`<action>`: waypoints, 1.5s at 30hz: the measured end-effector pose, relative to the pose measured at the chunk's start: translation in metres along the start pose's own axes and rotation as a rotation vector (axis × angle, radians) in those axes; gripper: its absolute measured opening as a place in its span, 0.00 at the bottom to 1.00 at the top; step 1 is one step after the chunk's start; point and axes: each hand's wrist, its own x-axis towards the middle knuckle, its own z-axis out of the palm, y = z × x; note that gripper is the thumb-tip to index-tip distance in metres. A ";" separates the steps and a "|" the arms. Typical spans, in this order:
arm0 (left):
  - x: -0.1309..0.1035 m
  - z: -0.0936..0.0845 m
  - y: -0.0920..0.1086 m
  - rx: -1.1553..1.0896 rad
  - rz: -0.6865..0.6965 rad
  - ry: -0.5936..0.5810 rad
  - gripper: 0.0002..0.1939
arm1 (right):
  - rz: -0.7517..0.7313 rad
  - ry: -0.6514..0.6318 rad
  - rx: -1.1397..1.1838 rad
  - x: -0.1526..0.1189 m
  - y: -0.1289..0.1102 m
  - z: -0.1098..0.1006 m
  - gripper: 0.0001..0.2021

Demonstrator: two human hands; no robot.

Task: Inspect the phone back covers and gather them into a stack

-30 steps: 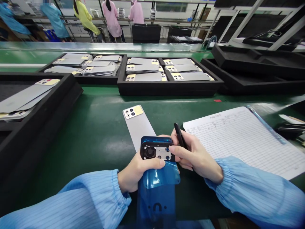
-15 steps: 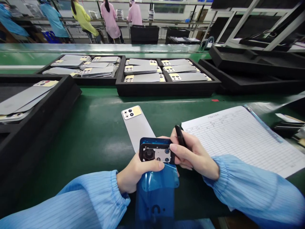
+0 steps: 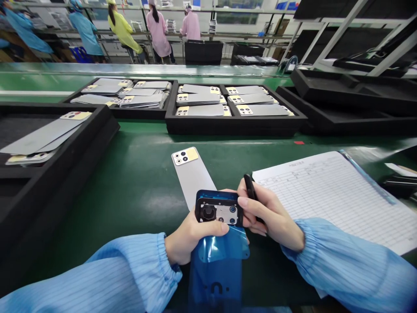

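Note:
My left hand (image 3: 190, 232) is closed round a phone back cover (image 3: 224, 213), its thumb lying across the lower edge of the camera area. Blue film (image 3: 216, 271) hangs down from the cover toward me. At the cover's right edge, my right hand (image 3: 270, 213) pinches the corner with thumb and fingers. A black pen-like tool (image 3: 250, 188) is also tucked in that hand; its tip is hidden. Just behind my hands a silver phone back cover (image 3: 193, 174) with a yellow patch by its camera holes lies flat on the green table (image 3: 143, 182).
Black trays (image 3: 234, 126) with stacked silver covers (image 3: 198, 99) stand at the back. Another black tray (image 3: 97, 143) is at the left. Stacked black trays (image 3: 352, 93) sit back right. A printed form (image 3: 325, 187) lies on the right. Several people (image 3: 159, 30) work at a far bench.
The whole view has shifted slightly, so everything sits a little lower and further right. Both hands keep their hold on the cover, and the black tool remains in my right hand.

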 end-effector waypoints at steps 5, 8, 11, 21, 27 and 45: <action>0.001 -0.001 -0.001 -0.003 0.002 0.012 0.13 | -0.005 0.007 -0.065 0.000 -0.002 0.002 0.13; 0.000 -0.001 -0.003 -0.025 0.010 0.043 0.17 | -0.029 0.036 -0.178 0.000 -0.004 0.003 0.14; -0.002 -0.002 -0.004 -0.057 0.004 0.067 0.21 | -0.064 0.059 -0.287 0.001 -0.005 0.003 0.13; 0.000 -0.005 -0.004 -0.068 0.040 0.052 0.29 | -0.120 0.059 -0.377 0.002 -0.007 0.000 0.11; 0.001 -0.005 -0.001 -0.160 0.034 0.261 0.24 | -0.263 -0.016 -0.502 -0.002 -0.011 0.001 0.11; -0.001 -0.002 -0.003 -0.048 -0.258 0.153 0.30 | -0.075 0.221 -0.626 0.008 -0.001 0.002 0.15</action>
